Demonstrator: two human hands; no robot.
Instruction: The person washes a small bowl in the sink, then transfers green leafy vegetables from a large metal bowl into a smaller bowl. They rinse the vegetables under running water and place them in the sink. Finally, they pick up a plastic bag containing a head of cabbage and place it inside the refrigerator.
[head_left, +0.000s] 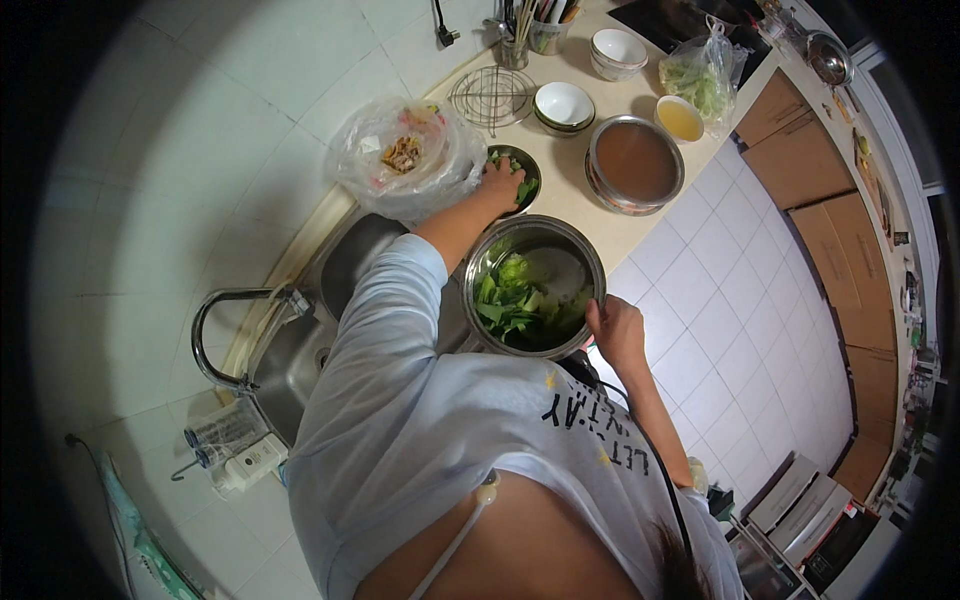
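Note:
My left hand (501, 184) reaches into a small metal bowl (534, 159) of cut leafy greens (527, 189). Its fingertips are among the leaves; whether they grip any is hidden. My right hand (619, 330) grips the right side of a large stainless steel pot (592, 255), its thumb over the rim. Inside that pot, leafy green vegetables (514, 300) lie mostly on the left, in what looks like water. Beside my left forearm stands a clear plastic bag (442, 142), open at the top, with brown scraps (402, 155) in it.
A steel sink (289, 375) with a curved faucet (201, 322) is on the left. Further along the counter (555, 169) are a wire rack (491, 97), white bowls (565, 105), a pot of brown liquid (636, 161), a bowl of yellow liquid (679, 120) and bagged greens (699, 86).

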